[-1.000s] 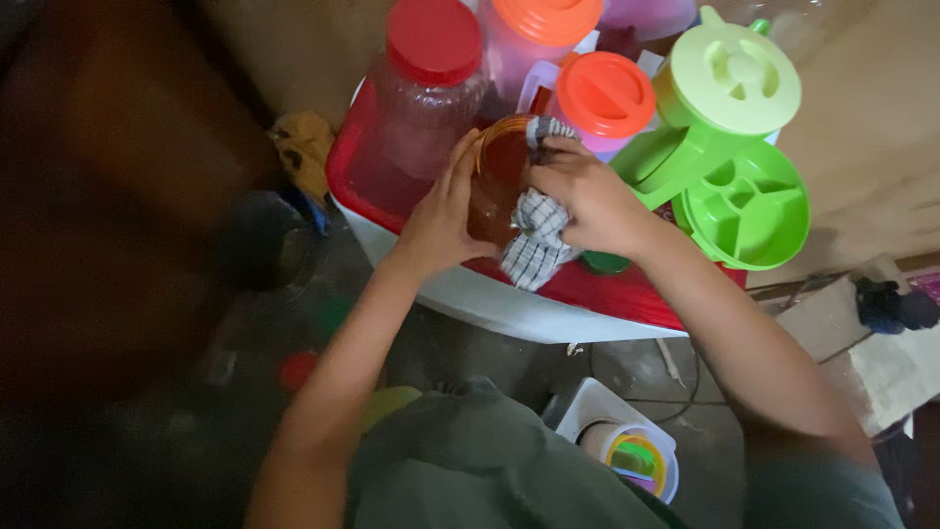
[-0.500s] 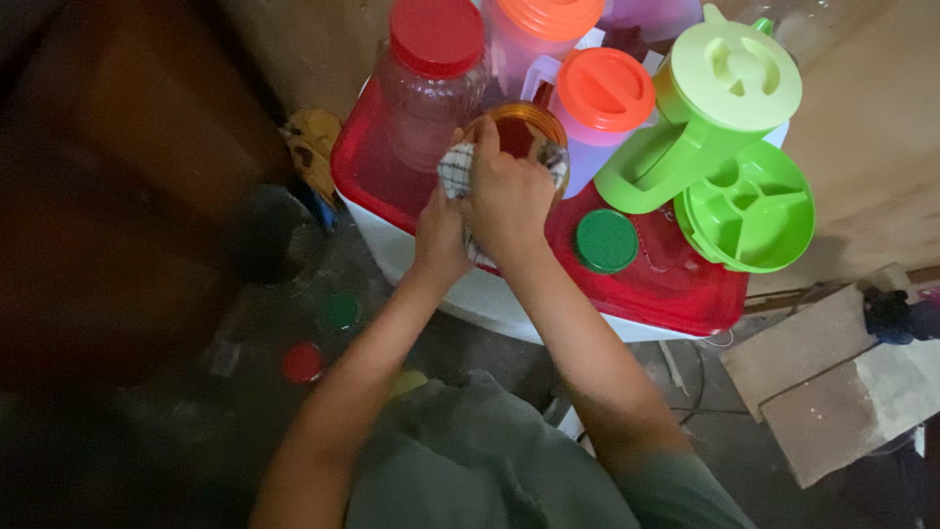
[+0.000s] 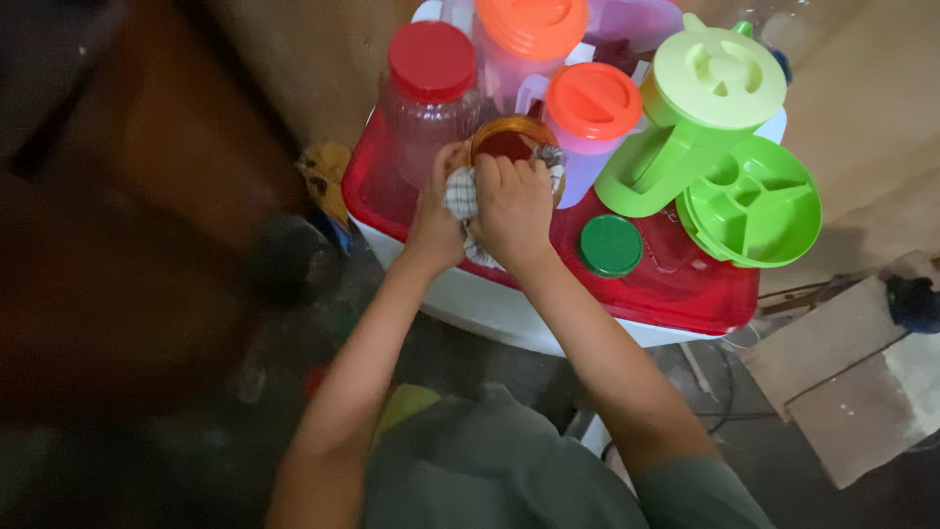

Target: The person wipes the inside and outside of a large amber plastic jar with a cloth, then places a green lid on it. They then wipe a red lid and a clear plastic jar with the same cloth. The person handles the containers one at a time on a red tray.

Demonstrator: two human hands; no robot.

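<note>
Red-lidded bin (image 3: 685,294) at frame centre bore an upright amber jar (image 3: 509,145); both hands, left (image 3: 438,220) and right (image 3: 513,208), gripped it through a checked cloth (image 3: 460,193).

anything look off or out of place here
A small green lid lies loose on the red box lid, with no container under it. The amber jar, gripped by both hands with a checked cloth, stands open. Nothing looks spilled or broken.

Hands (image 3: 490,201) hide most of the amber jar (image 3: 509,142).
</note>
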